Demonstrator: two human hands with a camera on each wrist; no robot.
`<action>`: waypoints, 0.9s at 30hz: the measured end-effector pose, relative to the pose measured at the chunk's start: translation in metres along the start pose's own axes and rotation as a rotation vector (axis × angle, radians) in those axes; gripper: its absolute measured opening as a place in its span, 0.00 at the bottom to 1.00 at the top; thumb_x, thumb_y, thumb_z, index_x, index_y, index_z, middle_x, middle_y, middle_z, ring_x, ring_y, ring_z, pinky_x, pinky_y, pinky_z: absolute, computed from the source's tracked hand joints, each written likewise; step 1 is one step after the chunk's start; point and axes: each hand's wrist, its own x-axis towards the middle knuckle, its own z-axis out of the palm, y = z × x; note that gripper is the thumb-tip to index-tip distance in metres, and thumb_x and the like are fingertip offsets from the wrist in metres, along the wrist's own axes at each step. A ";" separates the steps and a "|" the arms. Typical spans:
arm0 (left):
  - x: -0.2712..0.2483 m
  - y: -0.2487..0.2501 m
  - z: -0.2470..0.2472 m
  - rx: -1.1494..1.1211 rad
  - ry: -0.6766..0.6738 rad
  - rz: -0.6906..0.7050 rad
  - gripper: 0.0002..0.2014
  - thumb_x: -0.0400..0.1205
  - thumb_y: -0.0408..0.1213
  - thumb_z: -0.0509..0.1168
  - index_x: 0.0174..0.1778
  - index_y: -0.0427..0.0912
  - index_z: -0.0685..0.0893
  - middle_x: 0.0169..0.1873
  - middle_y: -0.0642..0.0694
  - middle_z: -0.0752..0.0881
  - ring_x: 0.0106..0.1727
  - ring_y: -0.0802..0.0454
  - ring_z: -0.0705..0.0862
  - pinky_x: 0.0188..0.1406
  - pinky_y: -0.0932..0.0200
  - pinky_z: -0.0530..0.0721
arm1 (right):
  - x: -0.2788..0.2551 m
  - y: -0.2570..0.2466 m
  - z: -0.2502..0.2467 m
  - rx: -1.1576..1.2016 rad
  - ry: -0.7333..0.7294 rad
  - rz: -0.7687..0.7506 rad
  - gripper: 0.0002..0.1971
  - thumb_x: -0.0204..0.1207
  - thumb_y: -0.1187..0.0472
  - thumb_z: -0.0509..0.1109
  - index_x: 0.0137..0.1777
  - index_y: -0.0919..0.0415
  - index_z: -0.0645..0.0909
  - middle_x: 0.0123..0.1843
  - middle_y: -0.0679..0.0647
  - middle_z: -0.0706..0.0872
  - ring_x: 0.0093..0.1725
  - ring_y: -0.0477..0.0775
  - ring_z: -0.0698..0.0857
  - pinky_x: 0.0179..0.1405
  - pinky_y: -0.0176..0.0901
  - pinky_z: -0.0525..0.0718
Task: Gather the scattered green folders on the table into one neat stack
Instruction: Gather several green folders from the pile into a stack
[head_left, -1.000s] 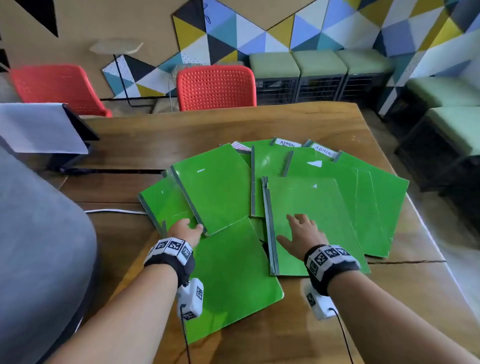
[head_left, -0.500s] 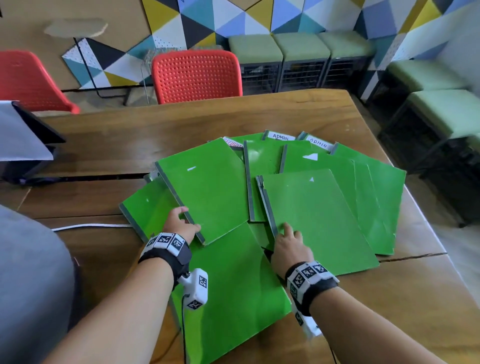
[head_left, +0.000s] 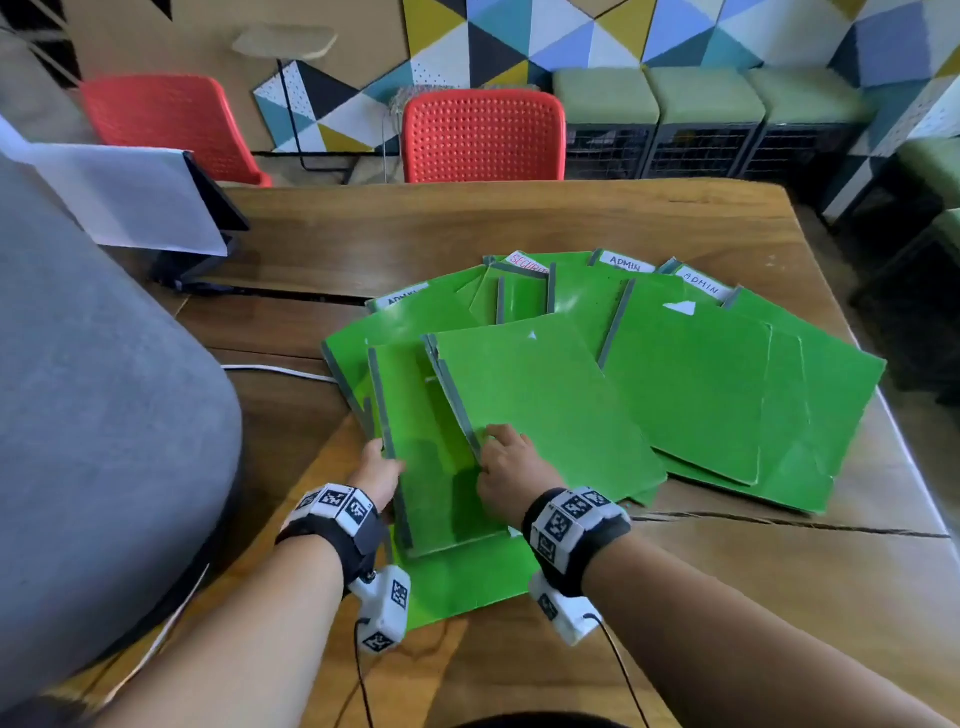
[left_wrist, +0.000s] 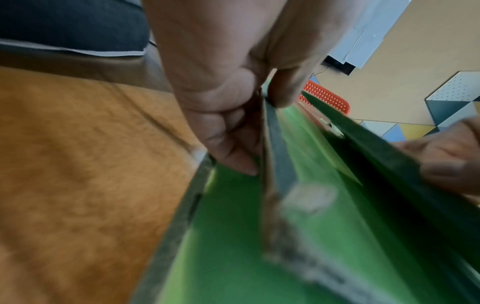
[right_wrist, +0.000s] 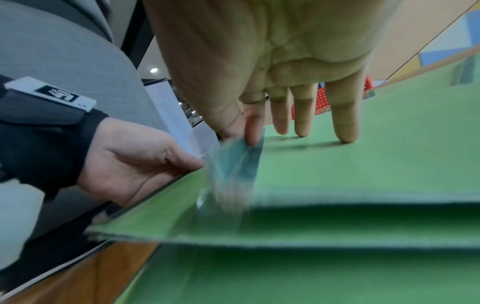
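Note:
Several green folders with grey spines lie fanned over the wooden table (head_left: 415, 228). My left hand (head_left: 376, 470) pinches the grey spine edge of one folder (head_left: 431, 441); the left wrist view shows thumb and fingers (left_wrist: 233, 152) clamped on that spine (left_wrist: 279, 164). My right hand (head_left: 506, 462) holds the spine edge of the top folder (head_left: 545, 405), which overlaps the left one. In the right wrist view its fingers (right_wrist: 342, 115) lie on that cover (right_wrist: 376, 160) with the thumb at the edge. Another folder (head_left: 467, 582) lies beneath both. More folders (head_left: 691, 384) spread to the right.
A grey padded seat back (head_left: 104, 415) fills the left side. A dark stand with white paper (head_left: 140, 197) sits at the table's far left, and a white cable (head_left: 280, 370) runs toward the folders. A red chair (head_left: 483, 135) stands behind the table. The table's right edge (head_left: 904, 452) is close to the outermost folder.
The folder in my left hand has slid right, under the one in my right hand. Both hands have come closer together and now grip the spine edges.

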 end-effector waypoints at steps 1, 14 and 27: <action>-0.003 -0.008 0.001 0.035 0.011 -0.025 0.20 0.85 0.36 0.59 0.74 0.41 0.68 0.62 0.34 0.81 0.60 0.35 0.82 0.60 0.48 0.80 | 0.000 -0.001 0.008 -0.046 -0.028 -0.036 0.10 0.81 0.64 0.55 0.55 0.62 0.76 0.75 0.56 0.71 0.76 0.58 0.69 0.71 0.58 0.78; -0.034 -0.044 0.007 -0.266 0.051 -0.149 0.26 0.83 0.32 0.64 0.77 0.38 0.64 0.69 0.36 0.77 0.66 0.36 0.78 0.67 0.42 0.78 | 0.012 0.093 -0.006 0.120 0.155 0.674 0.44 0.72 0.58 0.68 0.84 0.48 0.47 0.84 0.57 0.56 0.81 0.65 0.58 0.77 0.69 0.63; -0.044 -0.027 -0.002 -0.173 0.116 -0.040 0.30 0.83 0.43 0.66 0.78 0.40 0.63 0.71 0.38 0.76 0.68 0.37 0.78 0.63 0.44 0.78 | 0.009 0.078 0.015 0.216 0.072 0.485 0.30 0.74 0.63 0.71 0.76 0.54 0.68 0.68 0.60 0.76 0.62 0.60 0.81 0.61 0.54 0.85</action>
